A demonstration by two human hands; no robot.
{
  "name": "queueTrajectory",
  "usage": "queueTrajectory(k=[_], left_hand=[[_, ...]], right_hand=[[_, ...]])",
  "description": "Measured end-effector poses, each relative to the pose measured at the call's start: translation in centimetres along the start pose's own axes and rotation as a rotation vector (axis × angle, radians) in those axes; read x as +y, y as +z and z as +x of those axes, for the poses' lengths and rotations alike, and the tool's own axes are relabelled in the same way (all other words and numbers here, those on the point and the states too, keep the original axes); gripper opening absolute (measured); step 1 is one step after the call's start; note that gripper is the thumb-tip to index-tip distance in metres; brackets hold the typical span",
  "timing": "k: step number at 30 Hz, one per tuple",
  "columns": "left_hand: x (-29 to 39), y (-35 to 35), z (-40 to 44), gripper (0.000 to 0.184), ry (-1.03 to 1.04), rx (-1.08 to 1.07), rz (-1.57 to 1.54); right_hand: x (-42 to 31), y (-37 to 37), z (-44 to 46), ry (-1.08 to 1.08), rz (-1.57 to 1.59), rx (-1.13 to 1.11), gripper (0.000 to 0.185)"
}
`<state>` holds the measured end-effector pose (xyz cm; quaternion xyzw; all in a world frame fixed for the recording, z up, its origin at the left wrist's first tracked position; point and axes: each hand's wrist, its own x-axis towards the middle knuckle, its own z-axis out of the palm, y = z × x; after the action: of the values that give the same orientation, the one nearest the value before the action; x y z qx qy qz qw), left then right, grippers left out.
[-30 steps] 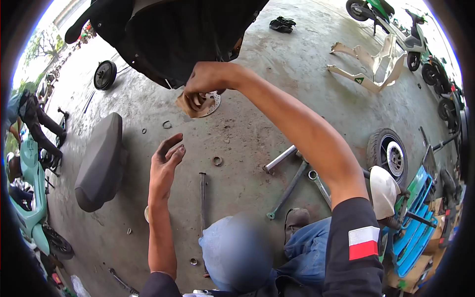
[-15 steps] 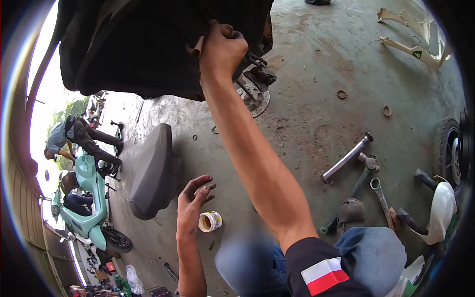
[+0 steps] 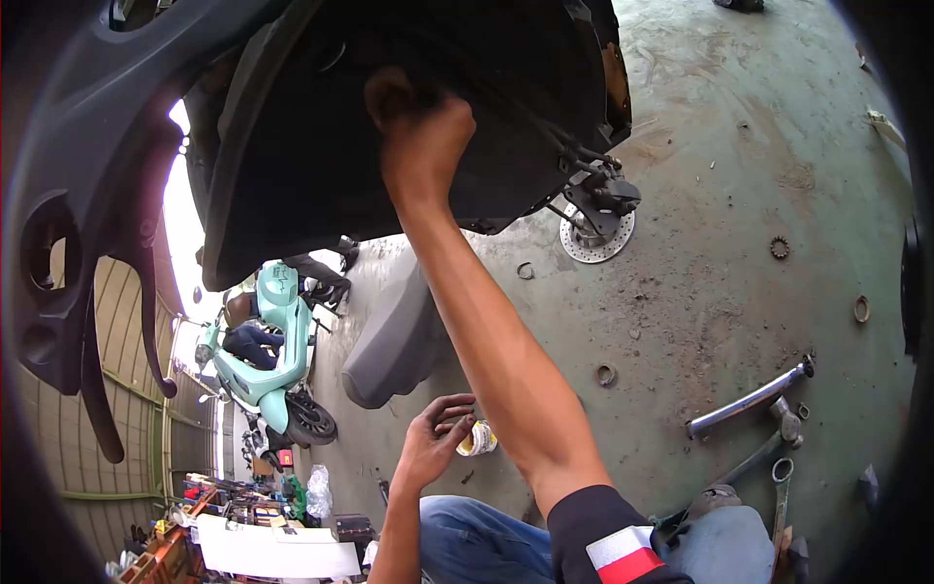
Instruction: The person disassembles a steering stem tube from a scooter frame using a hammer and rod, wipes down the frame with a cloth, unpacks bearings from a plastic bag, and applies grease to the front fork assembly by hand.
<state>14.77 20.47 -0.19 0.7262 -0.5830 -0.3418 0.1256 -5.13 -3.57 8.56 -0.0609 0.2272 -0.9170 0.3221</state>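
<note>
My right hand (image 3: 428, 151) is raised inside the dark hollow of a black scooter body panel (image 3: 302, 175). Its fingers are curled closed and blurred; what they hold, if anything, is lost in shadow. Lower down, my left hand (image 3: 436, 446) hangs above the floor with loosely bent fingers, holding nothing. Just beside and behind its fingertips stands a small white and yellow tub (image 3: 478, 440). A brake disc (image 3: 597, 234) with a caliper (image 3: 615, 195) hangs at the panel's right.
A grey scooter seat (image 3: 394, 336) lies on the floor. To the right are a chrome tube (image 3: 749, 397), a hammer (image 3: 778, 428), a wrench (image 3: 781, 487) and several rings. A brake lever (image 3: 151, 321) juts at left. Behind stand a mint-green scooter (image 3: 277, 341) and a person, partly hidden.
My view has turned, so the floor items sit farther right and the handlebar shows at left. My right hand stays up at the panel, now blurred. My left hand's fingers are more bent.
</note>
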Motion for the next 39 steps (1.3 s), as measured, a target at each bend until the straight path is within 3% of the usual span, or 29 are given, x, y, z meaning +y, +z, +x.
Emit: queueTrajectory(k=[3, 5, 7, 17, 20, 23, 29, 32, 38, 39], left_hand=[[-2.0, -0.2, 1.3, 0.03, 0.045, 0.026, 0.069], [-3.1, -0.3, 2.3, 0.028, 0.111, 0.041, -0.232], [-2.9, -0.1, 3.2, 0.028, 0.106, 0.079, -0.195], [-3.4, 0.4, 4.5, 0.027, 0.073, 0.11, -0.148], [-4.2, -0.3, 4.2, 0.027, 0.056, 0.113, -0.13], [-4.1, -0.7, 3.9, 0.027, 0.033, 0.154, -0.094], [-5.1, -1.0, 3.9, 0.028, 0.059, 0.111, -0.137], [-4.2, -0.7, 3.4, 0.029, 0.056, 0.138, -0.087], [-2.7, 0.1, 3.0, 0.034, 0.003, 0.132, 0.005], [-2.7, 0.3, 3.1, 0.035, 0.008, 0.131, 0.013]], right_hand=[[0.4, 0.7, 1.2, -0.121, -0.131, -0.018, 0.015], [0.0, 1.0, 1.7, -0.165, -0.163, 0.022, 0.015], [-0.5, 1.2, 1.9, -0.415, -0.175, 0.051, 0.012], [1.4, 2.9, 1.4, -0.65, -0.124, -0.165, 0.022], [2.9, 3.5, 1.8, -0.759, -0.259, -0.089, 0.021], [3.5, 3.7, 1.6, -0.789, -0.284, -0.189, 0.019], [2.5, 4.4, -0.1, -0.625, -0.167, -0.231, 0.016], [1.4, 5.4, -0.8, -0.615, -0.101, -0.101, 0.014], [-0.9, 6.0, -0.2, -0.154, 0.134, -0.132, 0.022], [-1.8, 5.5, -0.1, 0.112, 0.216, -0.233, 0.023]])
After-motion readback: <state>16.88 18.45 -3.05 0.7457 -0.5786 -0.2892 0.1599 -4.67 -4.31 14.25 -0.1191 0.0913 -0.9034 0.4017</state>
